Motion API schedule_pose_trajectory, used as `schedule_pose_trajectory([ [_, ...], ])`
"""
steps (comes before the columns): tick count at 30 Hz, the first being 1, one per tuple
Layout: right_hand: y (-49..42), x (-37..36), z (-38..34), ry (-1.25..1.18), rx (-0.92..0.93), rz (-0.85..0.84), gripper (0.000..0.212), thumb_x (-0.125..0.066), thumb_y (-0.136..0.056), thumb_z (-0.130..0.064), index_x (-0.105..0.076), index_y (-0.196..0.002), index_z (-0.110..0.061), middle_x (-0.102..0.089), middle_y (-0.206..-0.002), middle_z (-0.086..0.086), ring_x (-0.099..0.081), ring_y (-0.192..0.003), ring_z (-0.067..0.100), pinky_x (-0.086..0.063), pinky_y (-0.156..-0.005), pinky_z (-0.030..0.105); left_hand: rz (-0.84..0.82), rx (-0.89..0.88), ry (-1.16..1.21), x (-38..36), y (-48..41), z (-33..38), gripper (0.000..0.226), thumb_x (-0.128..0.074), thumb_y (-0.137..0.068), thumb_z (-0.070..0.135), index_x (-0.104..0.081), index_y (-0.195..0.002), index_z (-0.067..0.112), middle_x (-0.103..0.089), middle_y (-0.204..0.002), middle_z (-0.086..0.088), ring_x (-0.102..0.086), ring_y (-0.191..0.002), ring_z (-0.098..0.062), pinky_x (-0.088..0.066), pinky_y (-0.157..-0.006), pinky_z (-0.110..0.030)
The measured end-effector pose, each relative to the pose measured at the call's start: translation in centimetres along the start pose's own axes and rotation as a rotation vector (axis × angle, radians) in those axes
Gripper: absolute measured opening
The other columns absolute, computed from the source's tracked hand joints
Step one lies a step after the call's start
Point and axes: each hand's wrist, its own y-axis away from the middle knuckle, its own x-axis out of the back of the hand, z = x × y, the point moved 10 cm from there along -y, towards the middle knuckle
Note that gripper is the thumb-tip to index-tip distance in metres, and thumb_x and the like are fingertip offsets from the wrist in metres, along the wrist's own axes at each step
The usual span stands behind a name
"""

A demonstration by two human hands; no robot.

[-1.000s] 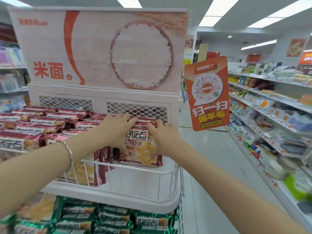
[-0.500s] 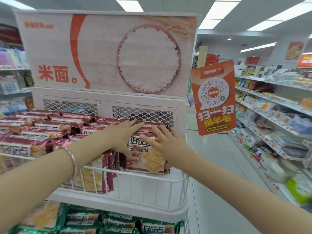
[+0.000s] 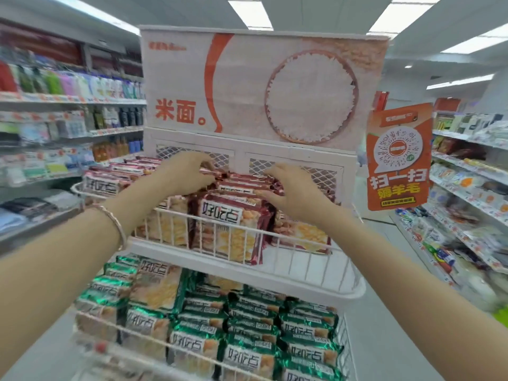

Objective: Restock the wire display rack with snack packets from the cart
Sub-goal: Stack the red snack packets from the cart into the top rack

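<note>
The left grip (image 3: pixel 184 174) (a bare hand, like its partner) has its fingers curled down over the top of the red packets (image 3: pixel 220 215), and the fingertips look to pinch the crimped end of one packet in the back row. The right grip (image 3: pixel 298 189) lies spread and loose, thumb and fingers resting on the packet tops just beside it without closing round any of them. A thin bracelet (image 3: pixel 116 225) circles the left wrist.

The red packets fill the upper basket of the wire display rack (image 3: pixel 275 273). Most stand on edge in rows against the front wires, and one lies flat in the right corner under the right forearm. Behind them rises a white mesh back panel (image 3: pixel 321 174). On the tier below, green packets (image 3: pixel 247 320) of the same brand are stacked tightly behind their own wire front.

Above the rack stands a headboard (image 3: pixel 247 86) printed with a bowl of rice and orange characters. An orange sign (image 3: pixel 398 158) with a QR code hangs at its right edge. Aisle shelves (image 3: pixel 68 100) of blurred goods run down both sides.
</note>
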Motion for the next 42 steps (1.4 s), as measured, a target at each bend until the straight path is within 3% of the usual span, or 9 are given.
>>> schedule_pose_trajectory([
  [8, -2.4, -8.2, -24.0, -0.147, 0.258, -0.082, 0.041, -0.057, -0.098, -0.036, -0.058, -0.135, -0.018, -0.053, -0.140, 0.008, -0.046, -0.130, 0.030, -0.032, -0.111, 0.050, 0.058, 0.283, 0.037, 5.7, 15.5, -18.8, 0.018, -0.060, -0.093, 0.030, -0.068, -0.107, 0.021, -0.063, -0.105, -0.001, -0.059, -0.092, -0.023, -0.051, -0.078, -0.037],
  [11, -1.8, -14.5, -32.9, -0.182, 0.336, -0.213, 0.040, -0.056, -0.098, -0.036, -0.059, -0.134, -0.017, -0.052, -0.142, 0.009, -0.043, -0.133, 0.030, -0.033, -0.112, 0.050, -0.031, 0.450, 0.007, 5.1, 23.4, -26.6, 0.022, -0.059, -0.093, 0.027, -0.068, -0.111, 0.017, -0.063, -0.111, -0.002, -0.060, -0.100, -0.025, -0.052, -0.086, -0.041],
  [16, 0.9, -25.2, -45.0, -0.233, 0.467, -0.453, 0.037, -0.058, -0.097, -0.035, -0.061, -0.131, -0.020, -0.054, -0.139, 0.006, -0.046, -0.131, 0.027, -0.036, -0.109, 0.043, -0.158, 0.689, -0.053, 3.5, 36.6, -37.2, 0.026, -0.060, -0.093, 0.024, -0.070, -0.116, 0.014, -0.065, -0.120, -0.005, -0.058, -0.112, -0.027, -0.042, -0.081, -0.027],
  [19, 3.1, -31.5, -50.3, -0.246, 0.523, -0.630, 0.037, -0.058, -0.099, -0.034, -0.059, -0.133, -0.021, -0.050, -0.143, 0.007, -0.042, -0.136, 0.027, -0.035, -0.110, 0.045, -0.220, 0.841, 0.031, 1.3, 43.7, -42.4, 0.028, -0.059, -0.094, 0.021, -0.069, -0.117, 0.009, -0.066, -0.122, -0.009, -0.061, -0.110, -0.026, -0.047, -0.084, -0.028],
  [26, 7.9, -45.2, -59.2, -0.291, 0.575, -0.944, 0.036, -0.059, -0.098, -0.025, -0.061, -0.131, -0.013, -0.056, -0.140, 0.008, -0.051, -0.131, 0.027, -0.040, -0.108, 0.038, -0.270, 1.131, 0.207, -5.2, 56.1, -52.0, 0.025, -0.060, -0.095, 0.019, -0.069, -0.117, 0.012, -0.064, -0.127, -0.004, -0.060, -0.112, -0.021, -0.048, -0.098, -0.033],
  [32, 9.9, -57.9, -63.6, -0.252, 0.571, -1.223, 0.039, -0.054, -0.099, -0.025, -0.058, -0.134, -0.008, -0.056, -0.140, 0.012, -0.053, -0.125, 0.028, -0.042, -0.104, 0.039, -0.301, 1.318, 0.267, -12.2, 61.6, -60.4, 0.018, -0.060, -0.095, 0.021, -0.069, -0.108, 0.013, -0.062, -0.107, 0.003, -0.060, -0.096, -0.017, -0.051, -0.091, -0.032],
  [36, 10.5, -65.9, -64.7, -0.251, 0.484, -1.391, 0.038, -0.054, -0.099, -0.024, -0.058, -0.133, -0.009, -0.058, -0.138, 0.013, -0.056, -0.123, 0.028, -0.045, -0.106, 0.040, -0.377, 1.448, 0.384, -19.6, 65.0, -64.5, 0.012, -0.056, -0.094, 0.021, -0.060, -0.087, 0.012, -0.052, -0.087, 0.006, -0.053, -0.070, -0.010, -0.050, -0.068, -0.026],
  [38, 10.7, -69.2, -64.8, -0.250, 0.429, -1.445, 0.036, -0.055, -0.099, -0.023, -0.058, -0.133, -0.010, -0.058, -0.137, 0.013, -0.057, -0.123, 0.028, -0.045, -0.104, 0.038, -0.366, 1.530, 0.412, -22.4, 66.3, -66.4, 0.013, -0.055, -0.096, 0.022, -0.059, -0.087, 0.014, -0.052, -0.082, 0.005, -0.055, -0.070, -0.016, -0.048, -0.061, -0.025],
  [42, 9.3, -74.4, -64.4, -0.287, 0.250, -1.393, 0.044, -0.054, -0.097, -0.021, -0.054, -0.139, -0.010, -0.053, -0.144, 0.012, -0.052, -0.129, 0.029, -0.043, -0.107, 0.036, -0.290, 1.721, 0.512, -27.4, 67.7, -69.7, 0.015, -0.056, -0.098, 0.020, -0.056, -0.084, 0.014, -0.039, -0.068, 0.008, -0.048, -0.062, -0.017, -0.046, -0.053, -0.022],
])
